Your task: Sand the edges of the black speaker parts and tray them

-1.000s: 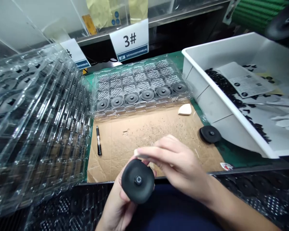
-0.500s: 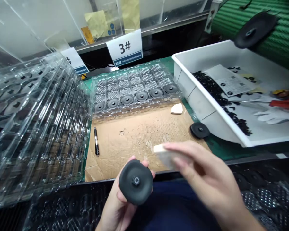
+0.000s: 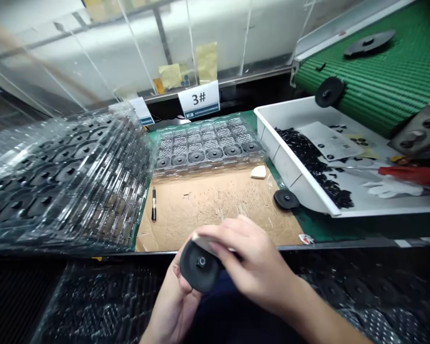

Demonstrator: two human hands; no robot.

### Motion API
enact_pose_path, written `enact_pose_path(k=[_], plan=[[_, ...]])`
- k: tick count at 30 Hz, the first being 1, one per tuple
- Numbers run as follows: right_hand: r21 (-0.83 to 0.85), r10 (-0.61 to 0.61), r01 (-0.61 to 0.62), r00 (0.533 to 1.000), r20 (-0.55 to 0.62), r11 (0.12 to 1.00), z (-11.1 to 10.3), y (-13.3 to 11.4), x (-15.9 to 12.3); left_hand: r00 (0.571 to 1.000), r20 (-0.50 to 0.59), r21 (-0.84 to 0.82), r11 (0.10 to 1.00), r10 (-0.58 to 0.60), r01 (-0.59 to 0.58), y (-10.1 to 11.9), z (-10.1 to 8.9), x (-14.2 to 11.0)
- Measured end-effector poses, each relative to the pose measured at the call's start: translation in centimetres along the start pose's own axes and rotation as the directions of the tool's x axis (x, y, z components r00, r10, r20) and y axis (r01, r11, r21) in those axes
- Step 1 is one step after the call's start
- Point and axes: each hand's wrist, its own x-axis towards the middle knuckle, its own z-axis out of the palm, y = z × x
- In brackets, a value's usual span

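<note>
My left hand (image 3: 175, 306) grips a round black disc (image 3: 198, 265) with a small hub in its middle, held low in front of me. My right hand (image 3: 251, 265) is closed on a pale wedge-shaped piece (image 3: 204, 242) and presses it against the disc's upper edge. Beyond the hands lies a sheet of brown cardboard (image 3: 218, 205). A clear blister tray (image 3: 208, 148) behind it holds one row of several black discs along its near side.
A stack of clear trays (image 3: 64, 177) fills the left. A black pen (image 3: 154, 210), a second pale wedge (image 3: 258, 172) and a loose disc (image 3: 285, 199) lie on or by the cardboard. A white bin (image 3: 308, 186) with small black parts stands right, a green conveyor (image 3: 380, 71) behind.
My right hand has come back from the right and set the pale wedge on the disc's edge. The view has tilted up, showing more of the conveyor.
</note>
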Motion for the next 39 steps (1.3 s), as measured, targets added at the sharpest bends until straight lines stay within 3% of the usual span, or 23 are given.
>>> enact_pose_path(k=[2,5,8,10,16,22,28,33,39], plan=[[0.166,0.218,-0.23,0.972,0.087,0.959,-1.0,0.2,-1.4,1.0,0.016,-0.036,0.999,0.02,-0.019,0.4,0.2,-0.6],[0.403,0.414,-0.463,0.887,0.206,0.79,-1.3,0.6,-4.0,0.996,0.087,-0.092,0.996,0.028,-0.02,0.9,0.2,-1.5],[0.482,0.568,-0.6,0.79,0.231,0.638,-0.1,1.6,-6.0,0.987,0.156,-0.123,0.992,0.029,-0.01,1.0,0.3,-2.1],[0.488,0.607,-0.636,0.757,0.243,0.598,0.9,2.4,-6.7,0.981,0.188,-0.133,0.991,0.042,-0.017,1.0,0.4,-2.3],[0.528,0.607,-0.639,0.749,0.265,0.559,2.0,3.4,-7.5,0.974,0.221,-0.134,0.991,0.042,-0.012,1.0,0.7,-2.1],[0.433,0.574,-0.644,0.763,0.298,0.631,1.8,3.3,-7.4,0.975,0.22,-0.143,0.99,0.03,0.002,0.6,0.6,-1.9],[0.389,0.57,-0.663,0.748,0.339,0.639,2.2,4.0,-7.4,0.985,0.173,-0.239,0.97,0.006,0.036,0.3,0.4,-1.1],[0.411,0.603,-0.663,0.746,0.284,0.627,2.5,4.0,-7.6,0.992,0.108,-0.333,0.939,-0.057,0.09,0.0,0.0,-0.3],[0.402,0.599,-0.656,0.752,0.275,0.639,2.7,3.9,-7.5,0.982,0.185,-0.362,0.926,-0.038,0.104,0.0,-0.2,-0.5]])
